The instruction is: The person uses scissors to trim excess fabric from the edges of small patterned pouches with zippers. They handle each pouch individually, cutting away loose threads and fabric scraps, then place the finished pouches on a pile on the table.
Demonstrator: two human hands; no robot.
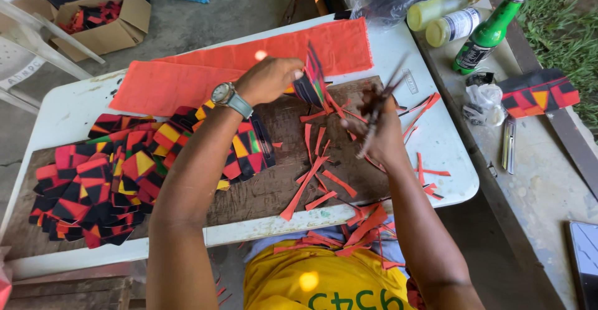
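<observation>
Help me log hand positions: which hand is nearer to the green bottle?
Right. The right hand, gripping scissors, sits left of and below the green bottle; the left hand, holding patterned fabric, is farther left.

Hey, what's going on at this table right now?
A person is trimming patterned fabric at a white table. The left hand pinches a small stack of red, black and yellow fabric pieces, while the right hand holds scissors, blurred, beside them. Red offcut strips lie scattered on a brown board and in the person's lap. A heap of cut pieces sits to the left, a red cloth behind it.
</observation>
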